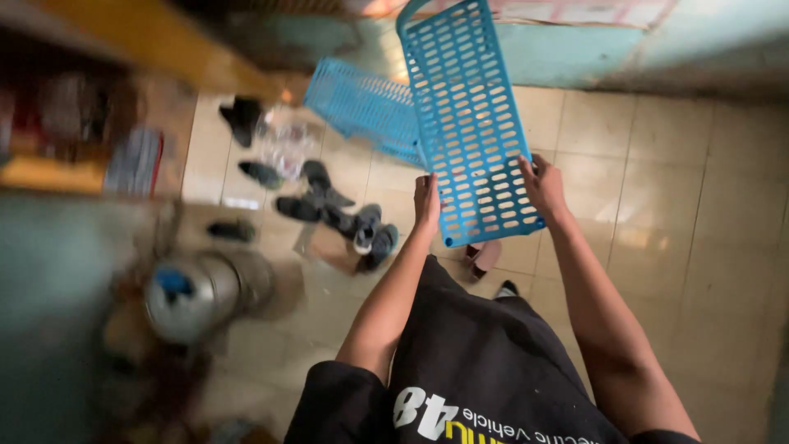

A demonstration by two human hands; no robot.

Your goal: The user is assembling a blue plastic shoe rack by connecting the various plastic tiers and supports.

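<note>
A blue plastic perforated shelf panel [468, 115] is held up in front of me, long side pointing away. My left hand [426, 202] grips its near left edge and my right hand [542, 187] grips its near right edge. A second blue perforated panel [362, 103] lies behind it on the tiled floor, partly hidden by the first.
Several dark shoes and sandals [329, 210] lie scattered on the beige tiled floor [657, 205] to the left. A round metal container [193, 292] sits at lower left, blurred. A wooden shelf [90, 123] runs along the left. A pale blue wall [575, 49] stands ahead.
</note>
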